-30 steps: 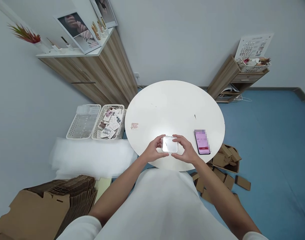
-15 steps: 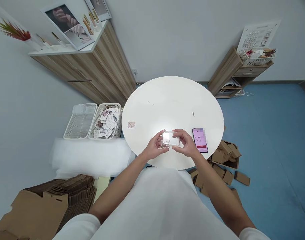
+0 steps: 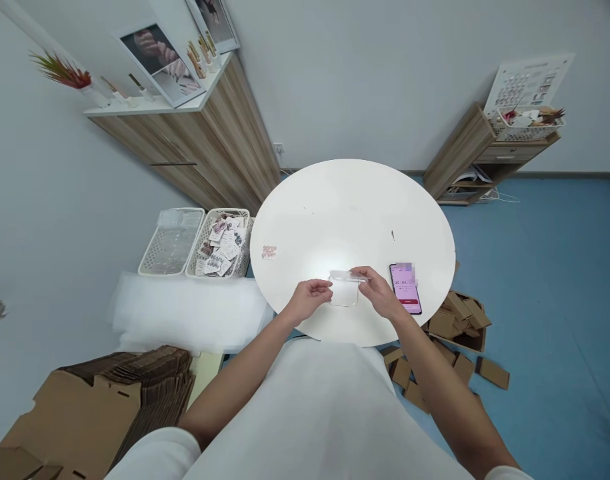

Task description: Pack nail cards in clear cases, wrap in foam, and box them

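A clear plastic box [image 3: 344,292] is between my hands over the near part of the white round table [image 3: 355,193]. It appears opened, with one half lying toward me and the other raised along the far side. My left hand [image 3: 311,297] pinches its left edge between thumb and fingers. At the right, my right hand [image 3: 376,289] grips the far, raised part. To the right lies a phone [image 3: 405,288] with a timer on its screen. A small card of nail tips [image 3: 269,252] lies on the table's left side.
Left of the table stand a white basket of printed cards [image 3: 244,260] and another basket of clear boxes [image 3: 147,260]. Below them are white foam sheets [image 3: 189,310] and stacked flat cardboard [image 3: 79,413]. Small brown boxes [image 3: 442,323] fill a carton and lie about the floor at right.
The clear box, closed between both hands before, is now unfolded. My left hand has moved to its left edge and my right hand holds the far part. The view has shifted slightly.
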Action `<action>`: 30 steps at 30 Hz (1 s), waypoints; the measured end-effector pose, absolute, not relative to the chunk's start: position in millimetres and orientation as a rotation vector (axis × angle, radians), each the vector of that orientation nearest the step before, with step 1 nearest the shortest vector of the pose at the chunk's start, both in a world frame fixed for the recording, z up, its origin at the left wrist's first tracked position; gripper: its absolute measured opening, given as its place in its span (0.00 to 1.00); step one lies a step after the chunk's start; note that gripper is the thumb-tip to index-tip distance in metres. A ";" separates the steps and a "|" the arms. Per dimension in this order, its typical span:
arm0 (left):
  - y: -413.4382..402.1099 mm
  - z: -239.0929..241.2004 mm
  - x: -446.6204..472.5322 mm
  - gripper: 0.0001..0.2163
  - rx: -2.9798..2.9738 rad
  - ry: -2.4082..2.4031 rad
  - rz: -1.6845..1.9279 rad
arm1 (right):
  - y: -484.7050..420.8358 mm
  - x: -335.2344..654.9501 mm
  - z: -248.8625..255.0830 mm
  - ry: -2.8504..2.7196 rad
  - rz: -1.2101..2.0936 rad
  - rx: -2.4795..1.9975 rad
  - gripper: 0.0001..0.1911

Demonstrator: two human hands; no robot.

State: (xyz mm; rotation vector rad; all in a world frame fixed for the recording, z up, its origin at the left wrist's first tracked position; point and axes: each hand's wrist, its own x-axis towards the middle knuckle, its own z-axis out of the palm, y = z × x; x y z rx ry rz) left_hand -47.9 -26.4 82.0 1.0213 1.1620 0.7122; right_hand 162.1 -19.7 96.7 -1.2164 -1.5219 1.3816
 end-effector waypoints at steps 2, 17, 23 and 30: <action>-28.7 81.4 -49.2 0.17 1.018 1.157 0.706 | -15.1 159.1 96.0 -1.435 1.406 -1.268 0.19; -36.8 71.4 -56.6 0.17 0.918 1.092 0.665 | -19.8 138.7 68.3 -0.794 1.579 -1.448 0.23; -36.8 62.5 -58.6 0.17 0.907 1.099 0.667 | -56.6 135.4 54.9 -0.850 1.374 -1.525 0.25; -42.2 31.2 -61.5 0.19 0.919 1.117 0.617 | -95.9 117.2 24.0 -0.922 1.243 -1.671 0.25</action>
